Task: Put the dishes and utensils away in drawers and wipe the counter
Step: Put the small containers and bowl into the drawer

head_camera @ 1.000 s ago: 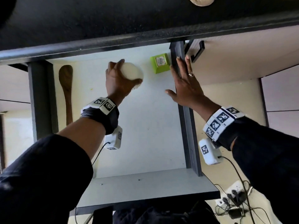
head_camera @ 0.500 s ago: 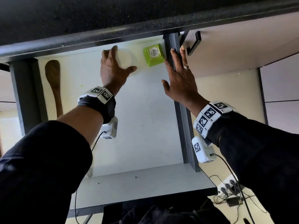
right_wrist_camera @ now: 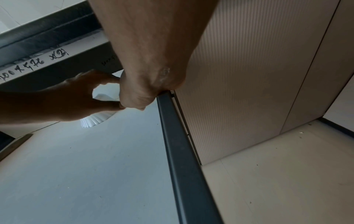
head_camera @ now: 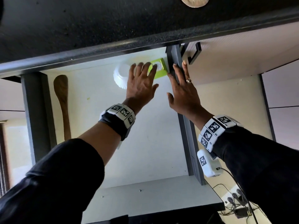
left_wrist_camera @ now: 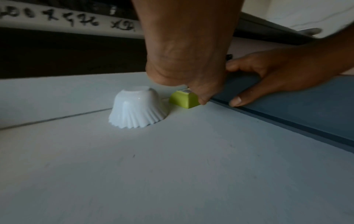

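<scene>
— Where is the bowl from my left hand?

— The white bowl sits upside down in the drawer, just left of the spread, empty fingers; the green dish lies under the fingertips.

— And my right hand?

— Flat on the drawer's right wall, gripping nothing; I count two dishes, one wooden spoon.

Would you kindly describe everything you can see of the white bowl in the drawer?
The white bowl is small, glossy and looks like glass or ceramic, with a smooth flat base and fluted, flaring sides ending in a scalloped rim. It stands upside down, rim on the pale floor of the open drawer, near the back under the dark counter edge. A green dish sits close on its right, also inverted; whether they touch is unclear. The left hand hovers over it with fingers spread, not gripping it.
</scene>
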`<action>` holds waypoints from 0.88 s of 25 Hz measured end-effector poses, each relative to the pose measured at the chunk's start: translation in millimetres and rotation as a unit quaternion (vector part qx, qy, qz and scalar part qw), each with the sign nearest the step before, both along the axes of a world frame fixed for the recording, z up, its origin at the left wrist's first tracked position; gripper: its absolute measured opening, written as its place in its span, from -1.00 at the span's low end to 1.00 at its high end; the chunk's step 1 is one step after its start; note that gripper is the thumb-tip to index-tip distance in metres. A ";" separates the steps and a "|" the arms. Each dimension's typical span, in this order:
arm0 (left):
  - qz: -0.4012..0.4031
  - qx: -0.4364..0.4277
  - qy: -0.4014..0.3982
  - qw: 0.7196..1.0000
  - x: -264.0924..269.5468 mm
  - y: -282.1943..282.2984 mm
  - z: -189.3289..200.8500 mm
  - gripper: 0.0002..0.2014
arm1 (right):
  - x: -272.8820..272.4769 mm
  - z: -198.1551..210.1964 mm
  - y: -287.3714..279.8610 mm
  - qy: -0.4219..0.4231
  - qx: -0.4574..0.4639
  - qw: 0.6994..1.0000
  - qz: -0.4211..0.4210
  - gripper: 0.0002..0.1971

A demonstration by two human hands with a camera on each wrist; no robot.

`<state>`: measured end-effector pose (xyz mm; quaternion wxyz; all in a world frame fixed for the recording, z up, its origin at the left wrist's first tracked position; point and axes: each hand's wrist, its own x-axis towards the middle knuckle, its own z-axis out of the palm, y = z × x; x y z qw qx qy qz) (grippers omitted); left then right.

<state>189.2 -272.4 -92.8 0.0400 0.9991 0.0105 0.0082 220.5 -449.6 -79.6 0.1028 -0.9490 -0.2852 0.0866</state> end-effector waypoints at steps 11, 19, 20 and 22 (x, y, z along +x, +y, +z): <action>0.025 0.034 0.037 0.998 33.7 4.2 -1.6 -0.56 | -2.9 -2.5 -1.1 0.008 0.020 1.000 -0.009 -0.43; 0.032 0.013 0.036 0.999 32.6 5.8 0.0 -0.52 | -0.3 -9.8 -1.2 0.001 0.030 1.000 -0.007 -0.34; 0.036 0.003 0.045 0.998 32.9 6.3 1.8 -0.51 | -0.3 -9.7 -1.3 -0.001 0.031 0.999 -0.006 -0.32; 0.035 -0.024 0.066 0.997 34.3 7.9 6.1 -0.51 | -1.1 -9.6 -2.1 -0.006 0.032 0.999 -0.005 -0.30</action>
